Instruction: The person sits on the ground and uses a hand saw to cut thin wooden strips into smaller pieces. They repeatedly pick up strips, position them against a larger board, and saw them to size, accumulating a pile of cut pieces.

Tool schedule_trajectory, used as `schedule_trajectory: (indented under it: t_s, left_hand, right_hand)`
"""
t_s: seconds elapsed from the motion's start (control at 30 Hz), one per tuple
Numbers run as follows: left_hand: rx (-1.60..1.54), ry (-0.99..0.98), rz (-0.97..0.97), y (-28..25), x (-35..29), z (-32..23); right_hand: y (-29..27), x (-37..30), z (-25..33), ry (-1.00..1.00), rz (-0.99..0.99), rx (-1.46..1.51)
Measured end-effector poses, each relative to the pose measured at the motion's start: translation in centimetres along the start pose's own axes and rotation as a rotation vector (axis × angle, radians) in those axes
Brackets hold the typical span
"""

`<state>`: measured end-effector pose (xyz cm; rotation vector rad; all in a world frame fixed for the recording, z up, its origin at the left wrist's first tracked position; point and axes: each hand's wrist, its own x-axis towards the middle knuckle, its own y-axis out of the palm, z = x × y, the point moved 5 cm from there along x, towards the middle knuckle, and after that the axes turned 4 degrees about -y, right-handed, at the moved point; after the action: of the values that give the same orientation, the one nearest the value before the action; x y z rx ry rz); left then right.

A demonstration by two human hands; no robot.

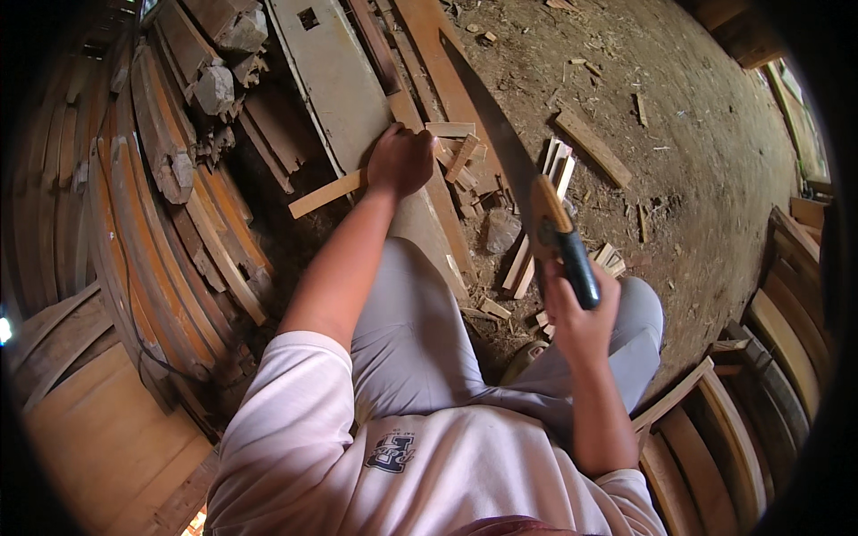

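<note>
My left hand point(402, 161) is closed around a narrow wooden strip point(327, 194), pressing it down on a long grey board. One end of the strip sticks out to the left of my fist; the part under the fist is hidden. In my right hand point(585, 313) is a hand saw point(500, 121), gripped by its black and wooden handle. Its long tapering blade points up and away, to the right of the strip and apart from it. Short offcuts point(460, 161) lie just right of my left fist.
Long timbers point(156, 250) are stacked at the left. The grey board point(335, 80) runs away from my knees. Wood scraps and a loose plank point(593, 147) lie on the dirt floor point(706, 170). Wooden frames point(706, 429) stand at the lower right.
</note>
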<state>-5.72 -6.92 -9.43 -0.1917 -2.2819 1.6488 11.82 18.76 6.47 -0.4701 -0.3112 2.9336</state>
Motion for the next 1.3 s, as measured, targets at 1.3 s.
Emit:
schedule_trajectory:
  t_s: [1.3]
  left_hand:
    - [-1.085,-0.442,0.549,-6.4,-4.8,-15.0]
  right_hand:
    - [1.8,12.0,-15.4,-0.147,1.003,-1.008]
